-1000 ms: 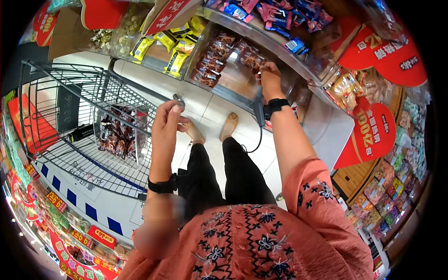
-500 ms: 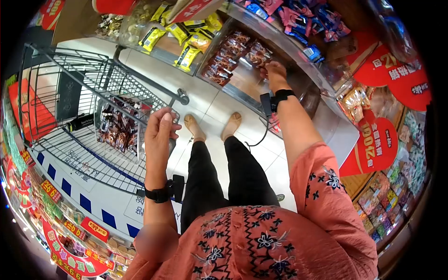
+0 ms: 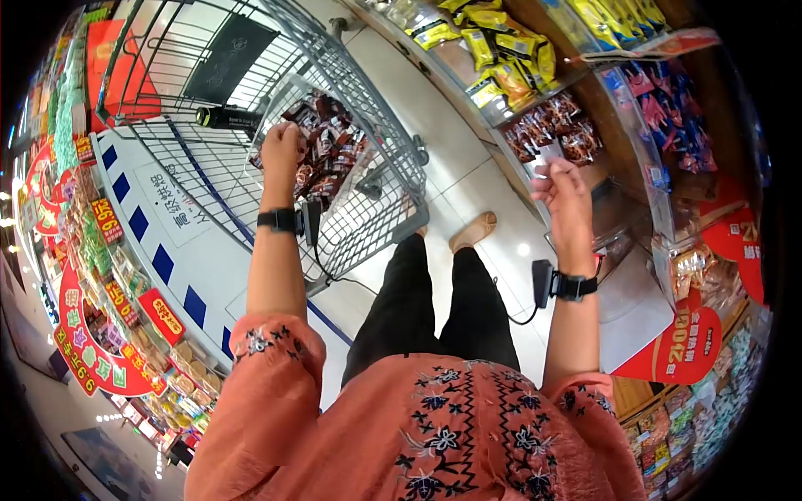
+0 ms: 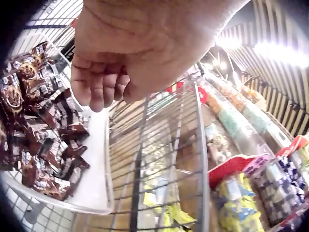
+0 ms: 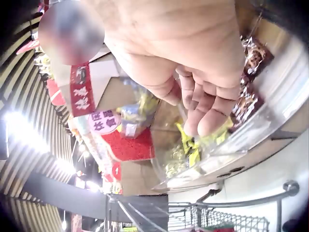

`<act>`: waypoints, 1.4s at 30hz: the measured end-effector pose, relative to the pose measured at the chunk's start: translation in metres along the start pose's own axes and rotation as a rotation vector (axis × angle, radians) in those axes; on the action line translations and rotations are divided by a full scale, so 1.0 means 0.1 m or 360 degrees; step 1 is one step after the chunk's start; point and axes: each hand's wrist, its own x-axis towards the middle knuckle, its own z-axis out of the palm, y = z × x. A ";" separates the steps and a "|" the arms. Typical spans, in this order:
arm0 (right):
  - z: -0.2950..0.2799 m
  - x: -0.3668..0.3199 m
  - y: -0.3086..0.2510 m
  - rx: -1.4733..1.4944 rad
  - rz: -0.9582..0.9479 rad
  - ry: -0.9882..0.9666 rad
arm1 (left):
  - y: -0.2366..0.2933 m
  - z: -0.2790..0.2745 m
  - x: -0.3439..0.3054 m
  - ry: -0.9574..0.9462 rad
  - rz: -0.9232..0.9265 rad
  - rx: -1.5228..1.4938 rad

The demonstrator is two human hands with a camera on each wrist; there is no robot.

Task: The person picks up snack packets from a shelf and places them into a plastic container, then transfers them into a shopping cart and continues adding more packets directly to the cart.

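My left hand [image 3: 282,154] hangs over the shopping cart, at the near side of a clear plastic box [image 4: 99,169]. Brown-wrapped snack packets [image 3: 330,138] fill that box. In the left wrist view the left fingers [image 4: 96,94] bend loosely beside the box's edge, with nothing seen in them. The right hand [image 3: 564,196] is at the front of a shelf bin holding more brown snack packets [image 3: 555,125]. Its fingers [image 5: 207,113] are loosely bent, and no packet shows in them in the right wrist view.
The wire shopping cart [image 3: 393,150] stands at the left, with a dark bottle [image 3: 225,117] lying in it. Yellow packets [image 3: 501,50] occupy the neighbouring bin, and pink and blue packets [image 3: 668,108] lie on a higher shelf. A red sign [image 3: 681,342] hangs at the right.
The view has turned left, so the cart sits nearer the middle. My left hand has moved over the box of packets. My right hand has drawn back from among the brown packets.
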 end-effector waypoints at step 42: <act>1.93 -0.55 -0.10 -0.0257 0.0155 -0.0763 | 1.01 0.08 -1.18 -0.1009 -0.0239 -0.1054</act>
